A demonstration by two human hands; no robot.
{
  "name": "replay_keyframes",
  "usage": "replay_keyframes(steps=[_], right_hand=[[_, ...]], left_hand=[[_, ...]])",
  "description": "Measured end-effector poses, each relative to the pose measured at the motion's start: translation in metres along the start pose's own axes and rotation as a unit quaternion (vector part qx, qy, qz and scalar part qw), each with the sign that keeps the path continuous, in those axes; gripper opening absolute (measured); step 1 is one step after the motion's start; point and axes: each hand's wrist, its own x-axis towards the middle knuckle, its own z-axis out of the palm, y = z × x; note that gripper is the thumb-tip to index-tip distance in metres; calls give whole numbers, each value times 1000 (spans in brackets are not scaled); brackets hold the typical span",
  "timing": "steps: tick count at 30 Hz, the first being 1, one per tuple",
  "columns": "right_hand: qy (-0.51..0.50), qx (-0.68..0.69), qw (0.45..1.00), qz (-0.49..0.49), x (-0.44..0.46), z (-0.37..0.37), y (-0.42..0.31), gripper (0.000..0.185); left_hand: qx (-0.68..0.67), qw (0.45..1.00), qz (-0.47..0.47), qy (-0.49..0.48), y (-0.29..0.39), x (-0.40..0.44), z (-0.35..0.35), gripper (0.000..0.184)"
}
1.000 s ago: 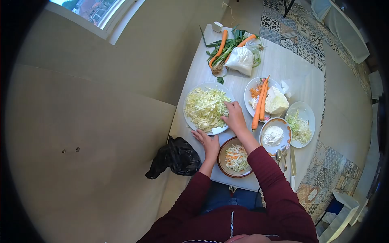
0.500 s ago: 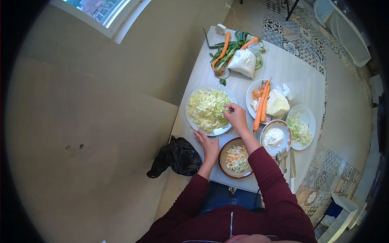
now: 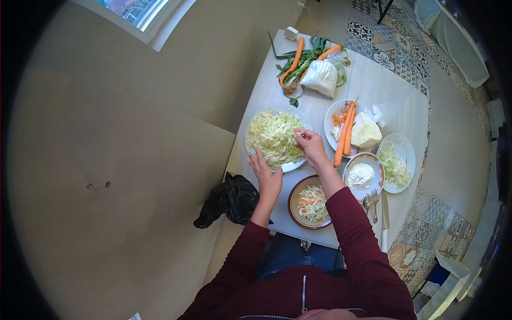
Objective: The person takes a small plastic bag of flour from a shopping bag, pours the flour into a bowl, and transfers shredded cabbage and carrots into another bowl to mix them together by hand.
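A heap of shredded cabbage [image 3: 273, 130] fills a white plate [image 3: 292, 167] at the table's left side. My left hand [image 3: 265, 173] is at the plate's near rim with its fingers apart, its fingertips beside the heap. Over the plate's right side, my right hand [image 3: 310, 146] has thumb and fingers pinched together on shredded cabbage; the exact strands are too small to make out. Between my forearms stands a brown-rimmed bowl [image 3: 293, 216] of mixed shredded carrot and cabbage, partly covered by my right sleeve.
A plate with carrots [image 3: 344, 136] and a cabbage chunk [image 3: 366, 131] lies to the right. Nearby are white powder [image 3: 360, 175] in a dish, a spoon, a fork [image 3: 375, 205], a knife [image 3: 385, 218] and more shreds [image 3: 394, 169]. A black bag [image 3: 232, 200] hangs by the left edge.
My left hand has moved up and forward, from beside the plate onto its near rim. My right hand stays pinched at the heap, shifted slightly. The view has tilted a little.
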Motion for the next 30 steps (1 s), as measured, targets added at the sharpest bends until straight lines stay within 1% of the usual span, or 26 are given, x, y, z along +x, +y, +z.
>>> replay_keyframes(steps=[3, 4, 5, 7, 8, 11, 14, 17, 18, 21, 22, 24, 25, 26, 27, 28, 29, 30], right_hand=[[-15, 25, 1000, 7, -8, 5, -18, 27], [-43, 16, 999, 6, -14, 1, -25, 27], [-72, 8, 997, -2, -20, -3, -32, 28], [-87, -33, 996, 9, -42, -12, -45, 27], [-96, -55, 994, 11, -52, -17, -51, 27], [-121, -146, 980, 57, -93, -42, -62, 28], [-166, -190, 960, 121, -122, -67, -49, 31], [-206, -376, 903, 33, -136, -84, -15, 37], [-179, -362, 915, 12, -142, -82, -9, 41], [-200, -468, 860, -44, -152, -92, -10, 42], [-189, -507, 837, -80, -156, -94, -10, 44], [-165, -579, 784, -150, -165, -97, -5, 48], [-158, -604, 763, -167, -166, -97, 4, 51], [-151, -628, 741, -182, -166, -96, 17, 54], [-143, -653, 718, -196, -166, -95, 24, 57], [-135, -649, 725, -187, -168, -91, 24, 61], [-137, -636, 740, -169, -168, -90, 25, 61], [-141, -623, 754, -151, -165, -91, 25, 60]], left_hand=[[-20, 1000, 1, -15, 3, -4, -12, 87], [-2, 1000, 25, -1, 5, -8, -15, 82], [-19, 999, 21, -16, 8, -16, -22, 80], [-59, 997, 27, -36, 18, -20, -32, 77], [-75, 996, 32, -34, 22, -26, -35, 71], [-42, 990, 87, -101, 13, -44, -38, 65], [29, 986, 92, -134, 1, -70, -32, 59], [70, 975, 122, -170, 2, -92, -26, 53], [60, 970, 145, -188, 8, -96, -25, 48], [77, 946, 210, -235, 17, -103, -9, 47], [85, 939, 220, -249, 16, -103, 1, 56], [138, 940, 203, -237, 18, -109, 24, 63], [163, 939, 195, -230, 23, -111, 33, 67], [211, 926, 199, -242, 27, -109, 39, 72], [204, 924, 186, -263, 22, -104, 45, 72], [197, 922, 173, -286, 14, -97, 49, 71], [191, 918, 159, -308, 5, -91, 52, 70], [184, 923, 151, -303, 6, -85, 51, 59]])
